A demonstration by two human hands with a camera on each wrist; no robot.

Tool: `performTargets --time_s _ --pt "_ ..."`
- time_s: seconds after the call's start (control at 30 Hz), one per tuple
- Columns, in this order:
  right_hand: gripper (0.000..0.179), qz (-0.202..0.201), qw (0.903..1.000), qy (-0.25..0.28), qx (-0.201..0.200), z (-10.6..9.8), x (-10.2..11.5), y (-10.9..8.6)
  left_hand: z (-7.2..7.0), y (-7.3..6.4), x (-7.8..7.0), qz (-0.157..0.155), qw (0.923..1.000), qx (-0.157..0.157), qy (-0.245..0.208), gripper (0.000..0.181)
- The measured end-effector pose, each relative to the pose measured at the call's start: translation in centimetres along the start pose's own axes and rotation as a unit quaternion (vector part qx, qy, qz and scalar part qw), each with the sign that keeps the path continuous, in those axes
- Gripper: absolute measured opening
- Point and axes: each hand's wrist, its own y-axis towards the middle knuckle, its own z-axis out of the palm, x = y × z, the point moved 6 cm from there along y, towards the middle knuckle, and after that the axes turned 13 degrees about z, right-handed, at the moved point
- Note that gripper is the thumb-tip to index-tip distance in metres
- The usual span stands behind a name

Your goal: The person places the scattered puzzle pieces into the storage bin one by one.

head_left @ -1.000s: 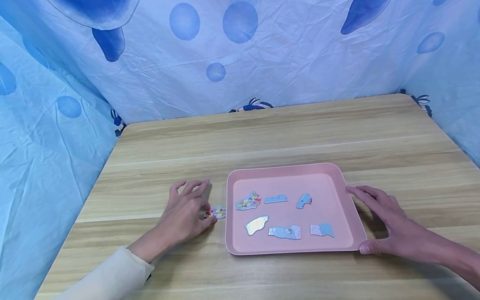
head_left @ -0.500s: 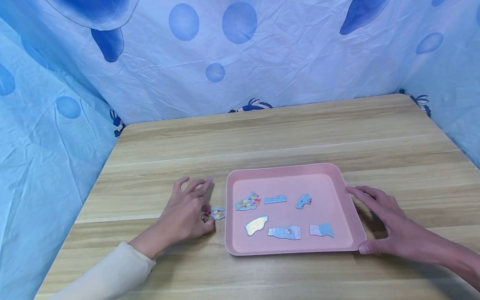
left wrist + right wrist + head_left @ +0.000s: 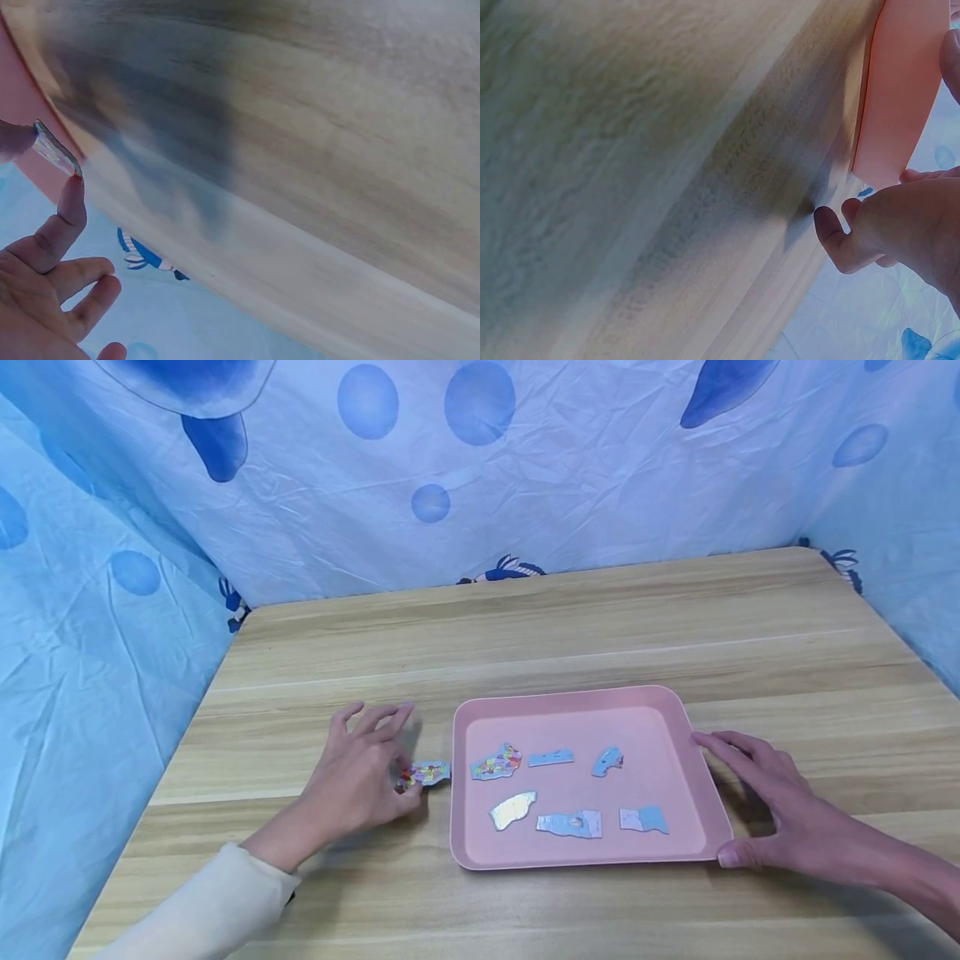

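Note:
My left hand (image 3: 352, 772) pinches a small map-printed puzzle piece (image 3: 427, 772) between thumb and index finger, left of the pink tray (image 3: 570, 865). In the left wrist view the puzzle piece (image 3: 55, 150) is tilted on edge, held off the table, and the other fingers spread away from it. Against the tray's right side rests my right hand (image 3: 787, 814), index fingertip at the wall and thumb at the near corner. The right wrist view has the tray's outer wall (image 3: 904, 90) beside that hand (image 3: 907, 217); its other fingers are bent and free of the tray.
Several puzzle pieces lie apart in two rows inside the tray, among them a colourful map piece (image 3: 497, 763), a pale yellow one (image 3: 513, 811) and a blue one (image 3: 570, 825). Around the wooden table (image 3: 525, 635) hangs a blue printed curtain (image 3: 315, 510).
My left hand has shifted slightly left and away from me, and the pinched puzzle piece has risen and turned with it. The right hand and the tray have stayed put.

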Motion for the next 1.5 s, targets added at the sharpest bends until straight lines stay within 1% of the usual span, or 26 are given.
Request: performTargets --time_s 0.13,0.23,0.4,0.57,0.7,0.83,0.93,1.03,1.13,1.27,1.5 --pt "0.11 -0.003 1.0 0.002 -0.001 0.0 0.1 0.0 -0.8 0.3 0.0 -0.006 0.9999 -0.011 -0.001 0.022" --pt "0.11 -0.005 1.0 0.005 -0.001 0.0 0.2 0.1 -1.4 0.6 -0.1 -0.003 0.9997 -0.024 0.0 0.021" --pt "0.109 0.004 0.9999 0.011 0.008 -0.1 0.1 0.1 -2.4 1.3 -0.7 0.019 0.9986 -0.049 0.004 0.02" --pt "0.108 0.01 0.9998 0.012 0.014 -0.1 0.1 0.1 -3.2 2.4 -1.7 0.041 0.997 -0.065 0.0 0.018" --pt "0.107 0.008 0.9998 0.01 0.012 -0.1 0.1 0.1 -3.6 3.6 -2.6 0.058 0.9965 -0.06 0.0 0.02" --pt "0.107 0.006 0.9999 0.01 0.012 -0.1 0.1 0.1 -3.6 4.8 -3.6 0.07 0.9966 -0.043 0.002 0.019" --pt "0.107 0.005 0.9999 0.01 0.011 -0.1 0.1 0.1 -3.4 5.8 -4.6 0.089 0.9955 -0.031 0.006 0.018" --pt "0.107 0.005 0.9999 0.011 0.011 -0.1 0.1 0.1 -3.2 6.8 -5.7 0.112 0.9935 -0.023 0.001 0.018" --pt "0.108 0.003 0.9999 0.012 0.009 0.0 0.1 0.0 -3.2 7.6 -6.7 0.132 0.9909 -0.023 -0.008 0.017" --pt "0.108 0.001 0.9999 0.011 0.007 0.0 0.1 0.0 -3.3 8.4 -7.7 0.155 0.9876 -0.025 -0.009 0.017" --pt "0.108 0.004 0.9999 0.012 0.007 -0.1 0.0 -0.1 -3.4 10.3 -9.4 0.189 0.9819 -0.012 -0.007 0.017"
